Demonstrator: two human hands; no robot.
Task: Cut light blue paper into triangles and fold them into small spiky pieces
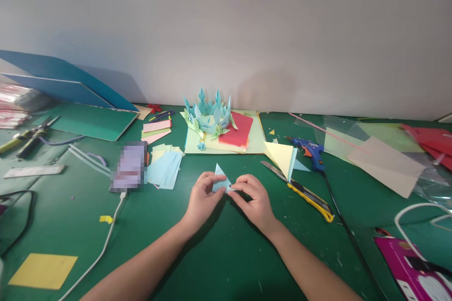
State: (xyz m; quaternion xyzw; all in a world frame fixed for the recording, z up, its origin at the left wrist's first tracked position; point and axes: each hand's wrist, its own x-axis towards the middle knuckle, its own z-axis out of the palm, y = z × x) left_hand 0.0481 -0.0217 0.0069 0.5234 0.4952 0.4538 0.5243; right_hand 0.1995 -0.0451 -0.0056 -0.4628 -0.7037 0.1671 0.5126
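A small light-blue piece of folded paper [220, 181], triangular with its point upward, is held between both hands just above the green table. My left hand [205, 197] pinches its left side and lower edge between thumb and fingers. At the lower right corner, my right hand [254, 201] grips the paper between thumb and forefinger. Behind the hands stands a blue and green folded-paper crown [212, 117] on pale sheets. Light-blue paper slips [165, 169] lie to the left of my left hand. A folded pale-yellow paper [282, 157] stands to the right, beyond my right hand.
Right of my hands lie a yellow utility knife [310, 202] and a blue glue gun [310, 150] with a black cord. Leftward are a charging phone [129, 167], pliers [35, 136] and a yellow paper [43, 271]. A purple power strip [406, 263] sits at lower right.
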